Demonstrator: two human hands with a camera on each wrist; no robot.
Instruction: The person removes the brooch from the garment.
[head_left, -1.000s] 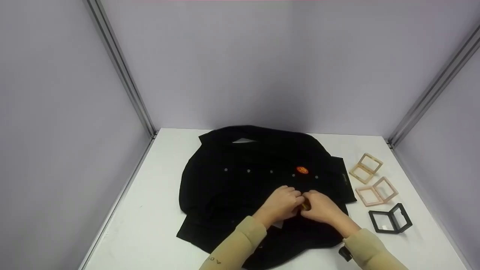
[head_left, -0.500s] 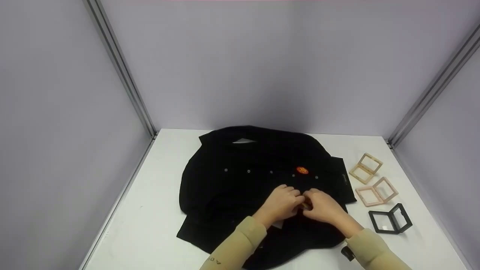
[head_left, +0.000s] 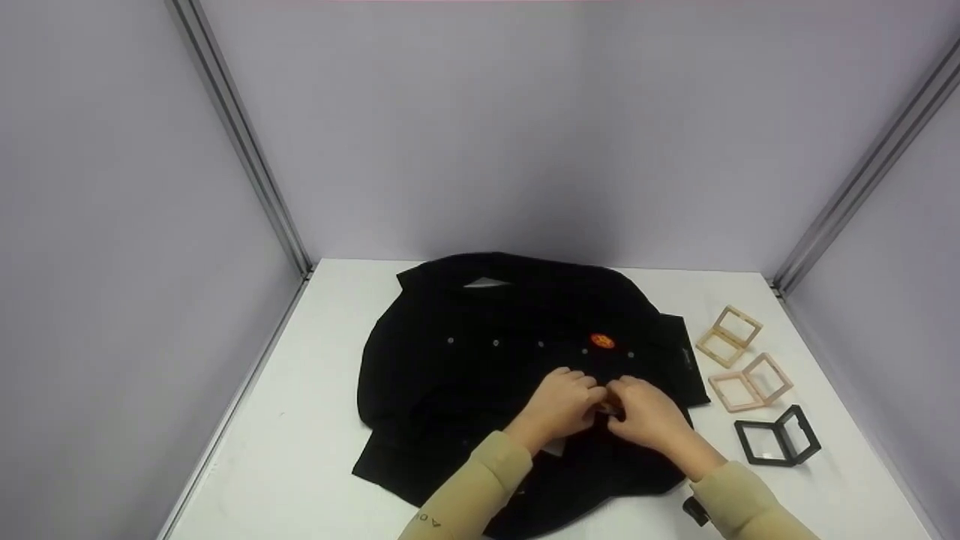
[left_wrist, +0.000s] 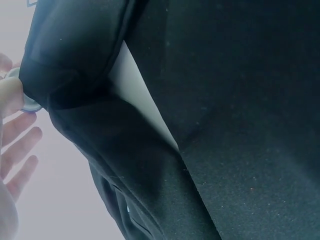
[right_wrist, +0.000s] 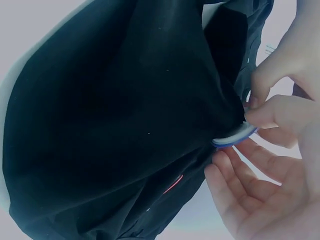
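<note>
A black buttoned shirt [head_left: 465,375] lies spread on the white table, its collar toward the back wall. Over its front, close together, my left hand [head_left: 564,406] and right hand [head_left: 646,414] pinch a small round badge with a pale back and blue rim [right_wrist: 235,136]. In the right wrist view, the badge sits right at a fold of the cloth, which is lifted there. The left wrist view shows the left thumb [left_wrist: 11,96] pressed on the badge beside that black fold. An orange-red oval badge [head_left: 602,341] is on the shirt above the right hand.
Along the right side of the table stand three open hinged frames: a wood-coloured one [head_left: 731,339], a pale pink one [head_left: 752,386] and a black one [head_left: 784,441]. Grey panels [head_left: 525,135] wall the table at the back and both sides.
Both hands stay nearly in place. The badge between the fingers has tilted, so less of its gold-coloured side shows. The shirt and frames keep their places.
</note>
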